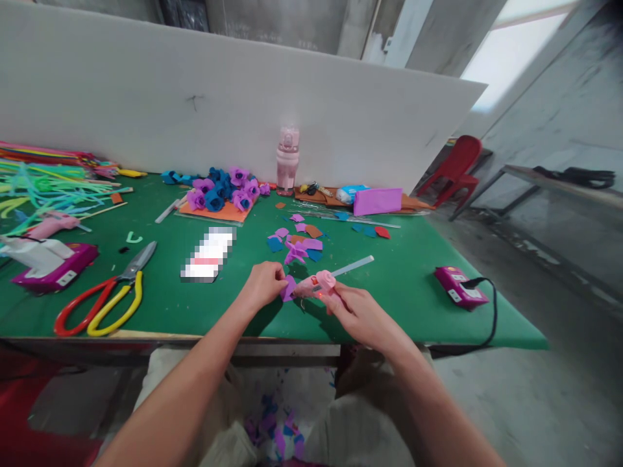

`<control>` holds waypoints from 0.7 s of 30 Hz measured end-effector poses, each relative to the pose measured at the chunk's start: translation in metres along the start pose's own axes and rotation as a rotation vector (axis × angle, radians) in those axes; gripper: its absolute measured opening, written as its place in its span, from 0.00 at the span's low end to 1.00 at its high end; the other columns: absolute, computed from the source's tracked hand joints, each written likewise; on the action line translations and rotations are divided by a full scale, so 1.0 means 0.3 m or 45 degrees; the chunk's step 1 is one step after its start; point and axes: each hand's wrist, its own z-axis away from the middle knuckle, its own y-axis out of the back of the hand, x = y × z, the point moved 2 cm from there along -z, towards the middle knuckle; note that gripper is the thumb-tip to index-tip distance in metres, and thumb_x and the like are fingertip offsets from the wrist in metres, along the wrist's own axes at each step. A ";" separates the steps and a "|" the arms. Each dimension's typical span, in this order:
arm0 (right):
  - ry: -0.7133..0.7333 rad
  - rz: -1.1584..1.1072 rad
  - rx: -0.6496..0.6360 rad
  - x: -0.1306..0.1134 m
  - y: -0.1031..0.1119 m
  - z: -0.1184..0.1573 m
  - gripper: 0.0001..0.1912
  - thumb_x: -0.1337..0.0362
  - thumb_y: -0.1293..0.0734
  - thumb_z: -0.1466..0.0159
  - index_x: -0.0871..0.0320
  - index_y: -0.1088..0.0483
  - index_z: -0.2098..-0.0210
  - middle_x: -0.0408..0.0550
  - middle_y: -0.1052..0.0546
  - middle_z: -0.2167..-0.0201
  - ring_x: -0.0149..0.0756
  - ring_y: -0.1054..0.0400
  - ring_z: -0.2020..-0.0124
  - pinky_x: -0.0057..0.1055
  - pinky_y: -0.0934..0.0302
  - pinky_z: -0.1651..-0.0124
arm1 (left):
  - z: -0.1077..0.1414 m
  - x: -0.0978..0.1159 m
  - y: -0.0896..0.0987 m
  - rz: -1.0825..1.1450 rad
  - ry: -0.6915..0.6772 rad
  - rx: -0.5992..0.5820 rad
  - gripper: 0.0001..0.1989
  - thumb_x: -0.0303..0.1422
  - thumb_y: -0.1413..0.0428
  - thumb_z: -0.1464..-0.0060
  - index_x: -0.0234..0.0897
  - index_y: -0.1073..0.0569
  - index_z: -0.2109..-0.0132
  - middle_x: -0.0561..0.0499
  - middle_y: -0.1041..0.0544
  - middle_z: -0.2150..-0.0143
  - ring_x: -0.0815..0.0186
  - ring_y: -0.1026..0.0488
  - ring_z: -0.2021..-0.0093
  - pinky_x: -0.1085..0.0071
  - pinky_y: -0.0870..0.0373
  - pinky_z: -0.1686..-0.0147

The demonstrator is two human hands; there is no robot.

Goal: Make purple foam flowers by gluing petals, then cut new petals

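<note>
Scraps of purple and blue (280, 431) lie on the floor below the near edge of the green-topped table (399, 285). Both forearms reach over that edge, and the hands meet just inside it. A stretch of green surface separates the right hand from the purple extension socket (457, 287) near the table's slanting right edge; its cable drops over the front. To the left, the red-and-yellow-handled scissors (129, 274) lie with blades apart, handles close to the front edge.

Print on the sockets is too small to read, and a pixelated patch (208, 255) hides whatever lies beyond the left forearm.

The left hand (263, 283) is palm-down, thumb and fingertips pinched on a purple cut piece (288, 289). The right hand (357, 311) is wrapped around the handle of a pink glue gun (311, 285), nozzle pointing left at the piece; whether they touch cannot be told. A clear glue stick (354, 264) juts from its rear.

Beyond are a purple petalled shape (295, 251), then purple and blue flowers (219, 190) on an orange sheet (236, 214), and a pink bottle (287, 162) before a white board (233, 97). Faint writing on the wall behind is illegible. A red chair (457, 165) stands farther right.
</note>
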 end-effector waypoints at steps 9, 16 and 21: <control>0.004 0.020 -0.001 0.010 0.003 0.000 0.17 0.57 0.46 0.33 0.59 0.30 0.64 0.50 0.24 0.69 0.36 0.30 0.68 0.28 0.42 0.64 | -0.002 -0.005 -0.006 0.022 -0.017 0.010 0.04 0.25 0.46 0.56 0.35 0.28 0.76 0.53 0.27 0.77 0.68 0.32 0.73 0.73 0.42 0.71; 0.008 0.035 0.031 0.017 0.006 -0.002 0.17 0.57 0.46 0.33 0.59 0.31 0.66 0.49 0.24 0.71 0.35 0.30 0.69 0.28 0.42 0.64 | -0.001 -0.006 -0.003 0.022 -0.022 0.003 0.04 0.26 0.45 0.56 0.35 0.28 0.76 0.53 0.28 0.77 0.68 0.32 0.73 0.72 0.42 0.71; 0.001 0.038 0.045 0.021 0.012 -0.002 0.18 0.56 0.46 0.33 0.59 0.31 0.68 0.49 0.24 0.71 0.35 0.30 0.69 0.28 0.42 0.65 | 0.001 -0.001 -0.003 0.025 -0.019 0.003 0.04 0.25 0.45 0.57 0.35 0.28 0.76 0.53 0.28 0.77 0.68 0.32 0.73 0.72 0.42 0.71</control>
